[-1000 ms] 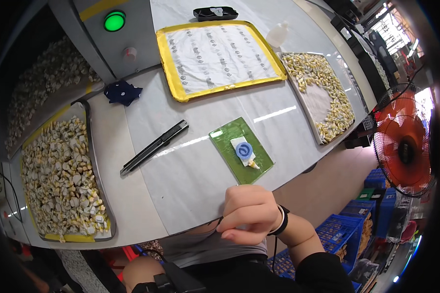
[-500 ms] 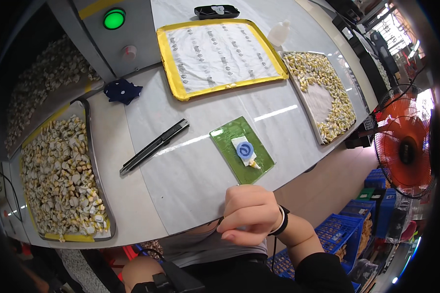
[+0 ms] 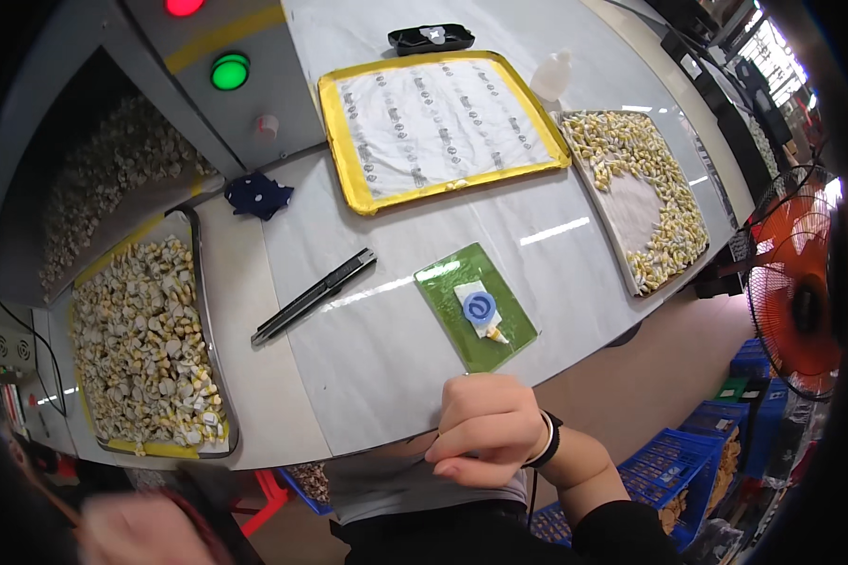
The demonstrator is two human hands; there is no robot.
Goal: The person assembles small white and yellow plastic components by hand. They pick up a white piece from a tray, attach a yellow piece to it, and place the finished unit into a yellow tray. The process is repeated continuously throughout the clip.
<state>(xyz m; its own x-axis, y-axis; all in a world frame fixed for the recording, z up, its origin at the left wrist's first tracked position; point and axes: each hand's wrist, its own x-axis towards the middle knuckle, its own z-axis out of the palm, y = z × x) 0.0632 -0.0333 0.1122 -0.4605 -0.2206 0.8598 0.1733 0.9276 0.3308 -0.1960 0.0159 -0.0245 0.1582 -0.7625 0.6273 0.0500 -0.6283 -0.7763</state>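
My right hand (image 3: 485, 428), a dark band at its wrist, is curled closed at the table's near edge. Its palm side is hidden, so I cannot make out what, if anything, the fingers hold. Just beyond it lies a green rectangular plate (image 3: 443, 278), bearing a small white block (image 3: 465, 290) with a blue round piece (image 3: 479, 308) on top. A yellow-and-white small piece (image 3: 497, 335) sticks out at its near end. Low at the left, my left hand (image 3: 146, 529) is smeared by motion, away from the tabletop items. A black box cutter (image 3: 314, 297) lies left of the plate.
A yellow-rimmed tray (image 3: 349, 191) lined with white cloth lies at the back. Trays of small yellow-white pieces stand at the right (image 3: 605, 226) and left (image 3: 219, 377). A navy cloth (image 3: 258, 196) lies by a grey machine (image 3: 297, 122). An orange fan (image 3: 806, 315) stands at the right.
My left hand has come into clear sight at the lower left, blurred. The view has shifted, so the table things sit slightly lower and farther right. My right hand keeps its closed pose.
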